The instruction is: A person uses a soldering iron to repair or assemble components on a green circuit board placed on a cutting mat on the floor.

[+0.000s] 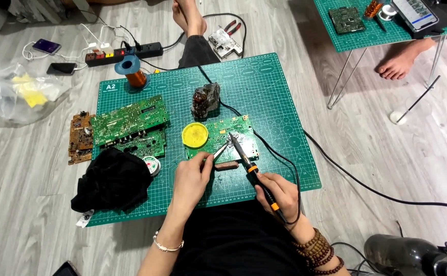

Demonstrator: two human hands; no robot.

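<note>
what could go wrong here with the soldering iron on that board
1. The left hand holds tweezers right beside the soldering iron tip on the green circuit board; a slip could burn fingers.
2. The iron's black cord loops round the right hand and across the cutting mat; a snag might jerk the tip.
3. The black cloth lies on the mat, so it could scorch.

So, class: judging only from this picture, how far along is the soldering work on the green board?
Set out already: the green board lies on the cutting mat, with the yellow tin open on it. In hand: the right hand holds the soldering iron tip on the board, and the left hand brings tweezers to the same spot. Other boards lie untouched aside.
</note>
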